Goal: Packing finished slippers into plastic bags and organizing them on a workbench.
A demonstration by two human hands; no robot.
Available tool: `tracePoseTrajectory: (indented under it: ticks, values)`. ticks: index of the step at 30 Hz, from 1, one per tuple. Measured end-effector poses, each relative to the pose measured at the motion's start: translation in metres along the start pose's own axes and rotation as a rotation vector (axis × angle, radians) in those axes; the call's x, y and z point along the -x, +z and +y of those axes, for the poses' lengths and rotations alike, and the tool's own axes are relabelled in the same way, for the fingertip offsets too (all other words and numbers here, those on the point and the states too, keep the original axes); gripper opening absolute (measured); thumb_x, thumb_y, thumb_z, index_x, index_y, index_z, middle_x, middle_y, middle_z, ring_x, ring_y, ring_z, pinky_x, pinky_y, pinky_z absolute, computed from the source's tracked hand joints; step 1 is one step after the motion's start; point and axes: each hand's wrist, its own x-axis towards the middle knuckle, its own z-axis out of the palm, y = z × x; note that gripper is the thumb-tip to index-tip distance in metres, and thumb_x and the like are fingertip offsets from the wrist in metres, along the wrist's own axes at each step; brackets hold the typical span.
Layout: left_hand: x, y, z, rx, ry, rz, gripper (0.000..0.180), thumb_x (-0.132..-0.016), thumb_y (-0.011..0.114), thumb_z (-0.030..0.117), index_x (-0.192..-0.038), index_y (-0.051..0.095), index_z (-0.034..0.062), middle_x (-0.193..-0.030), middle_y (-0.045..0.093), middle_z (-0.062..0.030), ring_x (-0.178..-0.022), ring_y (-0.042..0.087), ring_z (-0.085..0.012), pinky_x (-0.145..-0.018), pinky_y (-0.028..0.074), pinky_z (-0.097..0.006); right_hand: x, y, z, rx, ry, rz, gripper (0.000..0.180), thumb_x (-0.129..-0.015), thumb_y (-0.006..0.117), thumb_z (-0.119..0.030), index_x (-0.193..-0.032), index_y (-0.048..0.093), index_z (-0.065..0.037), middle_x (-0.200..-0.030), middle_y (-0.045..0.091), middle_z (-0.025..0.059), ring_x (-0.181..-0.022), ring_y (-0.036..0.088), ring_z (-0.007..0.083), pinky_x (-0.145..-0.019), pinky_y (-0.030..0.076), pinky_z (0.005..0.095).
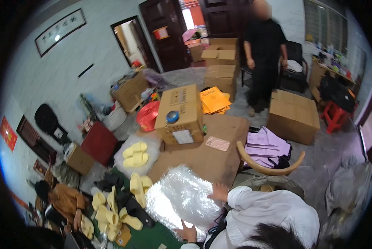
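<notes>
1. The carton (194,110), with a blue tape roll (172,117) on top, stands beyond the clear plastic film (182,195), which lies crumpled on the carton's near side, well apart from it
2. The right hand (219,193) touches the film's right edge, nearer the carton than the left; its fingers are spread, closed on nothing that shows
3. The left hand (189,232), farther from the carton, rests open at the film's near edge
4. From both hands the film spreads leftward and toward the carton; its outline is too uneven to tell a long axis, and the right hand is nearer its carton-side part
5. A pink phone (218,143) lies just right of the carton's near side; yellow slippers (135,154) lie left of the carton, more toward the person
</notes>
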Motion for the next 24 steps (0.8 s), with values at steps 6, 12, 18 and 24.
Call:
tracePoseTrajectory:
  ticks: [6,12,18,24]
  values:
    - [-0.017,0.027,-0.049,-0.213,0.076,0.181,0.106,-0.061,0.061,0.066,-0.139,0.016,0.0107,-0.131,0.021,-0.0354,-0.108,0.038,-0.0522,-0.082,0.034,-0.063,-0.002,0.016,0.007,-0.167,0.09,-0.06,0.093,-0.064,0.064,-0.058,-0.127,0.031,0.001,-0.126,0.038,0.0258,-0.116,0.038,0.0406,-0.094,0.033,0.0485]
    - [-0.016,0.03,-0.066,-0.23,0.209,0.538,0.122,-0.051,0.059,0.076,-0.138,0.011,0.0055,-0.117,0.042,-0.0308,-0.089,0.053,-0.0428,-0.075,0.041,-0.058,-0.01,0.024,0.001,-0.261,0.107,-0.206,0.095,-0.064,0.062,-0.06,-0.129,0.029,0.0,-0.127,0.036,0.0255,-0.12,0.031,0.0416,-0.097,0.029,0.0479]
    - [-0.005,-0.01,-0.039,0.33,0.035,0.265,0.091,-0.061,0.074,0.044,-0.13,0.034,0.0018,-0.115,0.047,-0.0269,-0.104,0.044,-0.0448,-0.088,0.037,-0.048,-0.034,0.062,0.019,-0.387,0.016,-0.325,0.099,-0.065,0.063,-0.058,-0.133,0.023,0.001,-0.132,0.031,0.0249,-0.124,0.028,0.038,-0.1,0.026,0.0438]
    - [0.045,-0.09,0.021,0.381,0.139,-0.039,0.073,-0.068,0.069,0.031,-0.12,0.038,-0.0096,-0.117,0.047,-0.0239,-0.101,0.048,-0.0311,-0.089,0.038,-0.039,-0.025,0.026,0.005,-0.803,-0.123,-0.545,0.086,-0.066,0.072,-0.04,-0.128,0.031,0.004,-0.128,0.038,0.0231,-0.12,0.037,0.0291,-0.1,0.029,0.0339]
